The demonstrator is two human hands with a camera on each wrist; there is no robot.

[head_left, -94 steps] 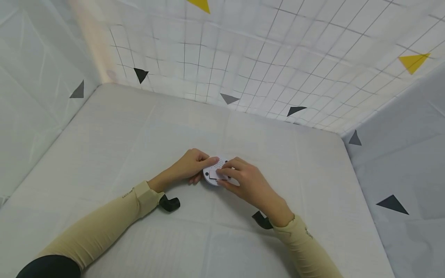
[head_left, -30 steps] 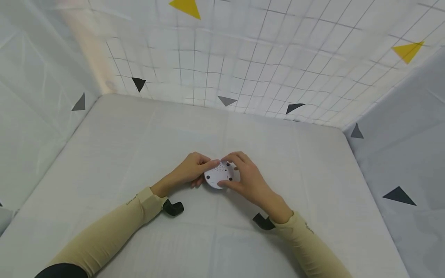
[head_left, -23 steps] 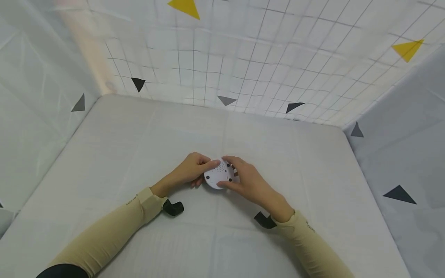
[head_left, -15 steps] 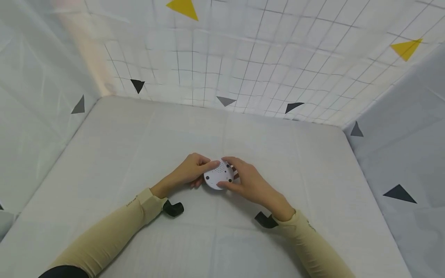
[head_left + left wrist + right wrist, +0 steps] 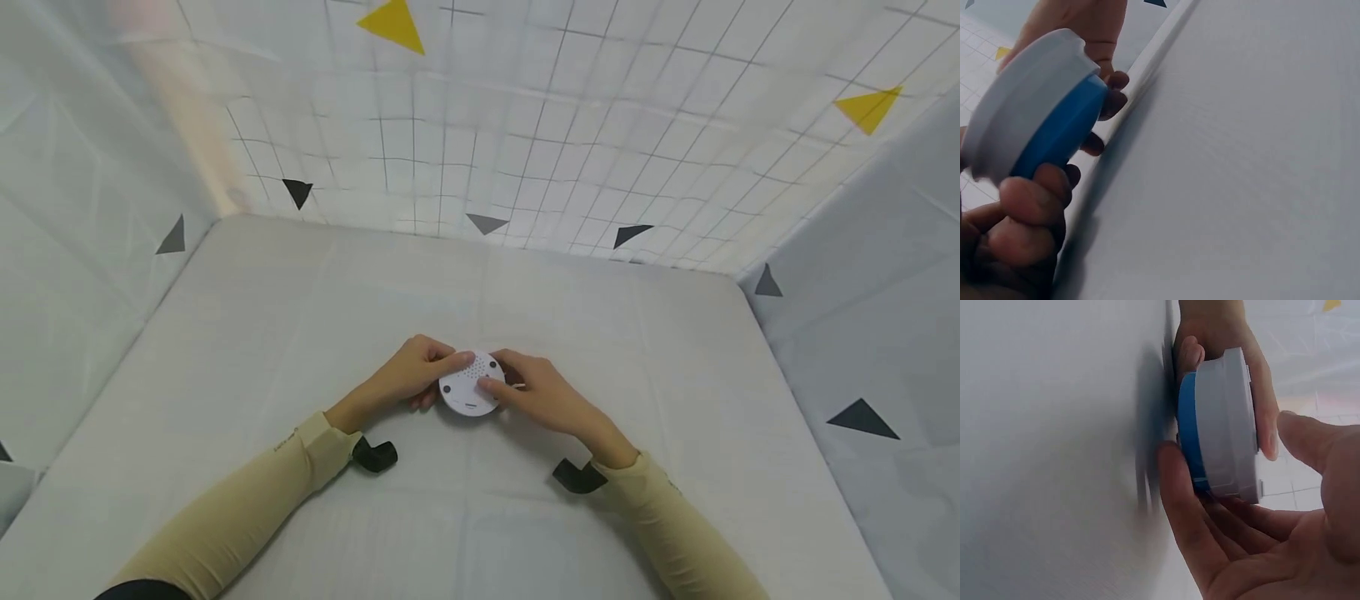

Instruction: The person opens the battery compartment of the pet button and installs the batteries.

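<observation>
A round white plastic device [image 5: 467, 400] with a cluster of small holes and dark round feet faces up between the hands. Its underside is blue, seen in the left wrist view as a blue face [image 5: 1063, 134]. On its left my left hand [image 5: 408, 371] grips the rim, thumb on top near the holes and fingers curled below. My right hand [image 5: 543, 393] holds it from the right, thumb over the top face. In the right wrist view its fingers [image 5: 1179, 494] reach under the blue side. The device is close over the table, casting a shadow there.
A white cloth-covered table [image 5: 360, 533] lies beneath, its far edge meeting a sheet wall with a grid [image 5: 525, 150]. Side sheets [image 5: 885, 333] stand left and right. Dark wrist mounts [image 5: 375, 456] stick out below both wrists.
About three seconds ago the right fingers were at a small rectangular cover on the device; now that cover no longer stands out. Since then the right thumb has moved up from the lower rim onto the face.
</observation>
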